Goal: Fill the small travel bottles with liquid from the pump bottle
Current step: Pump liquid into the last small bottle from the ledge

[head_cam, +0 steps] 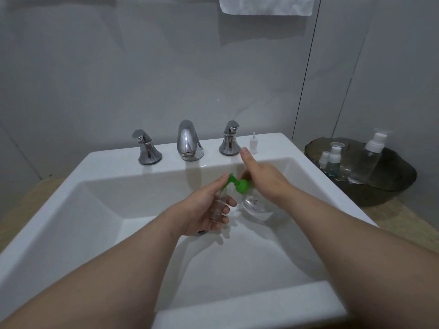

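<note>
My left hand (209,210) grips a small clear travel bottle (218,205) over the white sink basin (133,205), its open mouth right under the green nozzle. A clear pump bottle (257,205) with a green pump head (240,184) stands in the basin just to the right. My right hand (263,176) lies on top of the green pump head, index finger stretched toward the tap; the other fingers are hidden behind the pump. A small white cap with a tube (253,144) stands on the sink ledge.
A chrome spout (188,141) and two chrome handles (146,148) (230,142) line the back ledge. At the right, a dark stone tray (392,186) holds several other travel bottles, one tall with a white pump (373,157). A white towel (266,4) hangs above.
</note>
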